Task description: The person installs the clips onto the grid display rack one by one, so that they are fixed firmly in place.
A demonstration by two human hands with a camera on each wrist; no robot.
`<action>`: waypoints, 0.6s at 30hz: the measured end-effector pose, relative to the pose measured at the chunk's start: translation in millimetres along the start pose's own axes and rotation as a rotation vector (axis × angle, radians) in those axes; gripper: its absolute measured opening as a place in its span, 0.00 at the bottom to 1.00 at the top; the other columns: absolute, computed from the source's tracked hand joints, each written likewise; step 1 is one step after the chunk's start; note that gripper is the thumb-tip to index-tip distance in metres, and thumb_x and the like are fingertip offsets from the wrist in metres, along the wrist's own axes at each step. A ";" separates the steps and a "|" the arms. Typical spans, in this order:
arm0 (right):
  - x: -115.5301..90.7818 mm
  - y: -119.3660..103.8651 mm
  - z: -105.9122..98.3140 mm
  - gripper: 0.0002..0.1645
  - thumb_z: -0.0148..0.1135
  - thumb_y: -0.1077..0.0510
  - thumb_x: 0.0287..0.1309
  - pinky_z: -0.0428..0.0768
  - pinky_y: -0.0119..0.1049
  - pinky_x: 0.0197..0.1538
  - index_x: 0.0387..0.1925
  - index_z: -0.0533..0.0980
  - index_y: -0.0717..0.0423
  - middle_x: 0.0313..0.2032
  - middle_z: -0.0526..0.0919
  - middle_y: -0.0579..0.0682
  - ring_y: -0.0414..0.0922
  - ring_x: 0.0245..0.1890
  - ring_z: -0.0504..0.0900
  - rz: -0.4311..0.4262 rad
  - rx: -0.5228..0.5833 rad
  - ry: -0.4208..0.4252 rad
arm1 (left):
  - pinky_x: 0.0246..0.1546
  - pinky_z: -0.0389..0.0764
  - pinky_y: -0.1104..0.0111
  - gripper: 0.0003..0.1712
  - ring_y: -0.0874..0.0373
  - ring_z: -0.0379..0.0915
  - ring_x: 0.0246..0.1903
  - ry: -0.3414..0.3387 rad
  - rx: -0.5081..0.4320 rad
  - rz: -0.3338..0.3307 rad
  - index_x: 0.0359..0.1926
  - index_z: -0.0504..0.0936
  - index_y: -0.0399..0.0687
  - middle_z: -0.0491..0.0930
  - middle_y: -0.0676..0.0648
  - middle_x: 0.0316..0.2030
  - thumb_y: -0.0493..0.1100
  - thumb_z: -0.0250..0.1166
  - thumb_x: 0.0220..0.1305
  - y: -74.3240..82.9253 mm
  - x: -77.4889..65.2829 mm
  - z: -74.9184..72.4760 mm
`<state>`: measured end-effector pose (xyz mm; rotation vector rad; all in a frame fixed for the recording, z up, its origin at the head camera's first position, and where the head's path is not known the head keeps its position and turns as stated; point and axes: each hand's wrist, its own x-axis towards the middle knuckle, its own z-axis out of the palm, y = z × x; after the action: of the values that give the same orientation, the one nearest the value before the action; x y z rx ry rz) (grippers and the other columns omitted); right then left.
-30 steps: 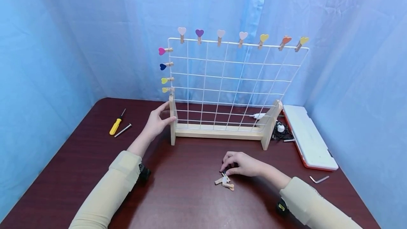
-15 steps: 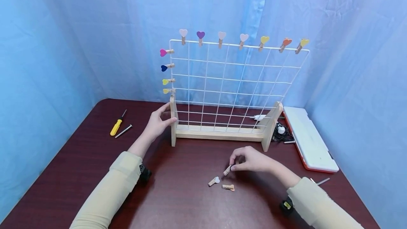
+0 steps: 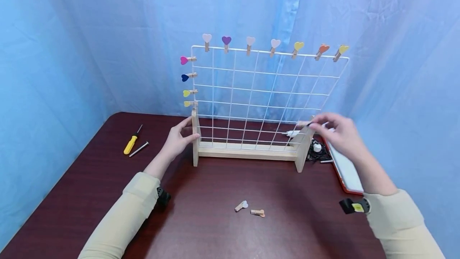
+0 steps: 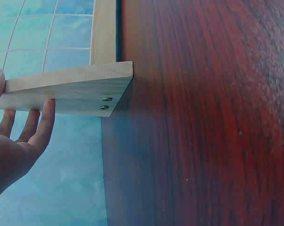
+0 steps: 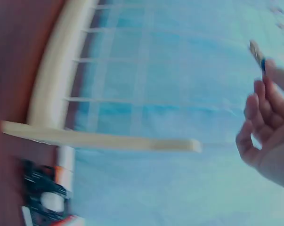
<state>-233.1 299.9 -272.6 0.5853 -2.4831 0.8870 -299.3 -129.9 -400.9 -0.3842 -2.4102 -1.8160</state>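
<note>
My left hand (image 3: pixel 176 139) grips the left side panel (image 4: pixel 80 77) of a wooden stand, thumb on one face and fingers on the other. A white wire grid (image 3: pixel 232 87) rises from this stand, with heart clothespins along its top and left edges. Between thumb and fingertips, my right hand (image 3: pixel 339 135) pinches a small wooden clothespin (image 5: pixel 256 51) with a dark blue heart. In the head view it overlaps the top of the right side panel (image 3: pixel 304 149). On the table before the stand lie a white-heart clothespin (image 3: pixel 241 206) and an orange-heart clothespin (image 3: pixel 257 212).
To the left lie a yellow-handled screwdriver (image 3: pixel 130 144) and a long bolt (image 3: pixel 139 149). Behind the right panel are dark cables (image 3: pixel 316 154) and a white case (image 3: pixel 346 171) with a red edge, partly hidden by my right arm. Blue curtains surround the table.
My right hand picked the dark-heart clothespin out of the small pile and carried it up and right to the grid's lower right side. My left hand stayed on the panel.
</note>
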 end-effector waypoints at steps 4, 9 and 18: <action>12.8 -0.3 -30.3 0.07 0.64 0.58 0.49 0.67 0.19 0.22 0.31 0.79 0.57 0.23 0.76 0.28 0.29 0.20 0.72 0.124 0.014 0.233 | 0.37 0.80 0.62 0.38 0.49 0.67 0.52 -0.001 -0.003 0.005 0.65 0.60 0.56 0.67 0.43 0.56 0.41 0.65 0.54 0.2 -0.5 -0.2; 25.2 0.9 -55.9 0.12 0.64 0.54 0.49 0.66 0.21 0.22 0.33 0.80 0.57 0.22 0.76 0.34 0.35 0.22 0.68 0.288 0.077 0.371 | 0.37 0.80 0.62 0.38 0.48 0.67 0.51 0.002 -0.006 0.011 0.65 0.60 0.56 0.67 0.43 0.56 0.41 0.65 0.53 -0.1 -0.5 -0.4; 49.8 2.9 -77.2 0.15 0.65 0.50 0.45 0.68 0.21 0.25 0.36 0.82 0.53 0.24 0.77 0.36 0.35 0.26 0.69 0.447 0.186 0.416 | 0.37 0.80 0.61 0.38 0.48 0.67 0.52 0.002 -0.015 0.011 0.65 0.60 0.55 0.67 0.43 0.56 0.40 0.65 0.53 -1.4 0.4 0.0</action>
<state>-255.4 341.5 -193.8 -0.1111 -2.1869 1.2664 -300.0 -130.2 -402.1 -0.3963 -2.3900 -1.8303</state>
